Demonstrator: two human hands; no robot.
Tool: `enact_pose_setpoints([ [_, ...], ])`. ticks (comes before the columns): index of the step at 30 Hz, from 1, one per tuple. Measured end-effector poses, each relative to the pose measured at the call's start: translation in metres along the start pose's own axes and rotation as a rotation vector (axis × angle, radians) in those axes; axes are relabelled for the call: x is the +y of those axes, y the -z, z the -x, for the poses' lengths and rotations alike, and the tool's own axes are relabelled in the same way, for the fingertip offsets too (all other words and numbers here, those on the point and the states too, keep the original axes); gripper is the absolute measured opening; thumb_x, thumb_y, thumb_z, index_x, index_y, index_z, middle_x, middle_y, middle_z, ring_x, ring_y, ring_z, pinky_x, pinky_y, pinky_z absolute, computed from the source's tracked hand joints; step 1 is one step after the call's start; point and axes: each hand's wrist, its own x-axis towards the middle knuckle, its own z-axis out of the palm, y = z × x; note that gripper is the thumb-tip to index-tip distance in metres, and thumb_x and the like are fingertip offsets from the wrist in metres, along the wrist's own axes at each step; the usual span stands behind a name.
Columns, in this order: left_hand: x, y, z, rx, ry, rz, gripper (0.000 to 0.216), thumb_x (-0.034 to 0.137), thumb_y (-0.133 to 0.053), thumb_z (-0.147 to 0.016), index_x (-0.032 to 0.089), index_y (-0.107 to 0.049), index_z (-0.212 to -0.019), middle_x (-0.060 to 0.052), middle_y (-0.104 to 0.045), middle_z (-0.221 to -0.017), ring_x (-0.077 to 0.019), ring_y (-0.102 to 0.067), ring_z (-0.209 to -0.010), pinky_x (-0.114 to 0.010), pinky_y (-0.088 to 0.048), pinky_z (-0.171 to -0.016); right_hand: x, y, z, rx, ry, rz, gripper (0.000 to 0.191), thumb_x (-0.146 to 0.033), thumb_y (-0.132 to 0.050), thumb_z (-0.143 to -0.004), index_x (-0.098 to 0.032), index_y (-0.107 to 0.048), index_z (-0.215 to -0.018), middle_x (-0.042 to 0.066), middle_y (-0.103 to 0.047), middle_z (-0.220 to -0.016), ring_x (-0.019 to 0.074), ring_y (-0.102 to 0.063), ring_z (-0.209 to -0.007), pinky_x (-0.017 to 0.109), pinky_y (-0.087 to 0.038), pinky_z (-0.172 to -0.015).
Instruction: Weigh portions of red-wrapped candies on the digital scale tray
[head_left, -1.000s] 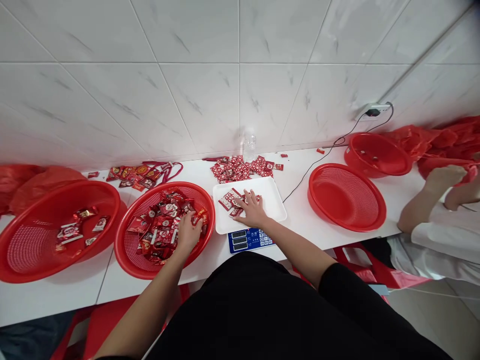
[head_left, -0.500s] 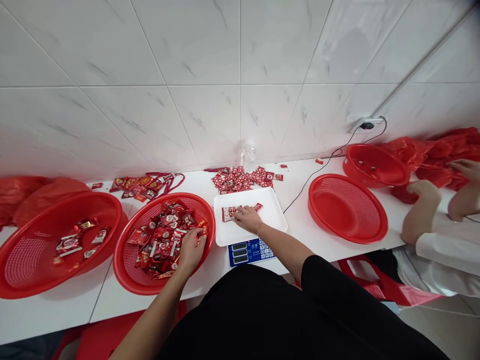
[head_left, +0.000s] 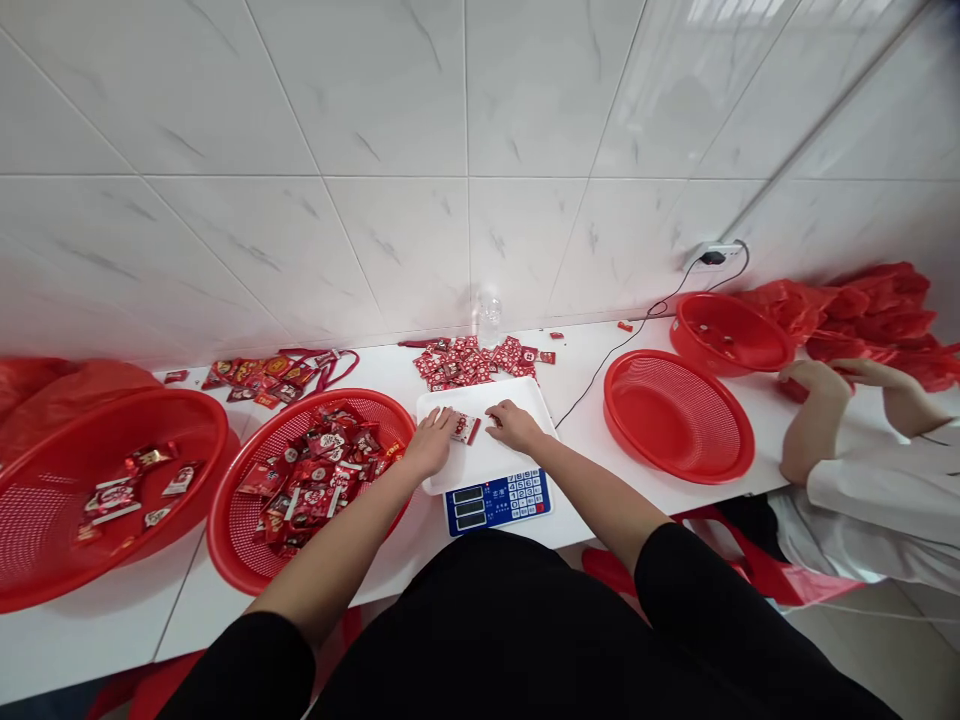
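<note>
Both my hands rest on the white scale tray (head_left: 517,460), on either side of a small heap of red candy packets (head_left: 466,427). My left hand (head_left: 431,441) is on the tray's left edge with fingers curled against the packets. From the right, my right hand (head_left: 512,424) touches the heap with bent fingers. Whether either hand grips a packet is hidden. The blue scale keypad (head_left: 499,498) shows below the tray. A red basket (head_left: 247,535) full of candy packets stands just left of my left arm.
A red basket (head_left: 45,575) holding a few packets stands far left. An empty red basket (head_left: 679,415) and a red bowl (head_left: 731,335) sit at right. Loose packets (head_left: 476,360) lie by the wall. Another person's hands (head_left: 814,385) handle red bags (head_left: 885,310) at far right.
My left hand left the candy basket and moved right onto the scale tray beside the packets. My right hand stayed on the tray. The view shifted slightly.
</note>
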Motion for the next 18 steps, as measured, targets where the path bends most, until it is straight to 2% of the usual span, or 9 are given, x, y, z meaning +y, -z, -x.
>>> enact_pose_setpoints([
  [3,-0.002,-0.001,-0.019,-0.103,-0.050,-0.038,0.062,0.003,-0.038,-0.079,0.021,-0.037,-0.139,-0.007,-0.031,-0.150,-0.0261,-0.015,-0.142,-0.049,-0.018,-0.112,0.011,-0.002,0.007,-0.074,0.021,0.004,0.039,-0.033,-0.063,-0.080,-0.024,-0.059,-0.118,0.008,-0.047,-0.125,0.0182,-0.059,-0.093,0.028,-0.043,-0.081],
  [6,-0.004,0.003,-0.026,-0.088,-0.080,-0.011,0.045,0.007,-0.040,-0.083,0.021,-0.051,-0.124,-0.011,-0.049,-0.136,-0.0260,-0.033,-0.134,-0.047,-0.025,-0.109,0.014,-0.008,0.010,-0.014,-0.075,-0.124,0.030,-0.025,-0.059,-0.080,-0.022,-0.062,-0.109,0.008,-0.052,-0.118,0.0192,-0.058,-0.094,0.029,-0.042,-0.082],
  [8,-0.002,0.006,-0.025,-0.043,-0.018,0.076,0.030,0.014,-0.040,-0.086,0.019,-0.057,-0.111,-0.013,-0.058,-0.121,-0.0272,-0.048,-0.121,-0.045,-0.035,-0.100,0.013,-0.009,0.010,0.047,-0.143,-0.184,0.027,-0.023,-0.055,-0.081,-0.020,-0.061,-0.107,0.008,-0.057,-0.107,0.0183,-0.058,-0.090,0.029,-0.043,-0.080],
  [10,0.008,0.009,-0.022,0.021,0.121,0.259,0.023,0.022,-0.042,-0.088,0.018,-0.056,-0.106,-0.013,-0.063,-0.108,-0.0275,-0.057,-0.106,-0.043,-0.043,-0.090,0.008,-0.007,0.010,0.088,-0.192,-0.284,0.028,-0.026,-0.051,-0.084,-0.020,-0.057,-0.110,0.006,-0.059,-0.095,0.0154,-0.058,-0.079,0.027,-0.045,-0.071],
  [12,0.024,0.011,-0.017,0.082,0.220,0.569,0.024,0.030,-0.046,-0.088,0.019,-0.051,-0.109,-0.010,-0.065,-0.101,-0.0246,-0.062,-0.095,-0.039,-0.047,-0.082,0.002,-0.005,0.012,0.071,-0.249,-0.617,0.030,-0.035,-0.051,-0.085,-0.019,-0.054,-0.110,0.003,-0.059,-0.082,0.0123,-0.054,-0.064,0.024,-0.044,-0.059],
  [15,0.054,0.016,-0.009,0.038,0.184,1.024,0.039,0.040,-0.050,-0.085,0.020,-0.043,-0.118,-0.007,-0.064,-0.098,-0.0185,-0.064,-0.079,-0.032,-0.051,-0.067,-0.006,-0.003,0.020,-0.098,-0.304,-1.280,0.035,-0.048,-0.062,-0.076,-0.017,-0.054,-0.091,-0.002,-0.052,-0.061,0.0084,-0.044,-0.047,0.021,-0.036,-0.045],
  [18,0.080,0.022,0.000,-0.092,0.113,1.116,0.050,0.046,-0.050,-0.084,0.020,-0.040,-0.125,-0.005,-0.063,-0.089,-0.0162,-0.062,-0.066,-0.029,-0.050,-0.057,-0.006,-0.002,0.034,-0.200,-0.328,-1.590,0.035,-0.043,-0.072,-0.068,-0.018,-0.050,-0.077,-0.005,-0.047,-0.053,0.0058,-0.039,-0.042,0.018,-0.032,-0.040],
])
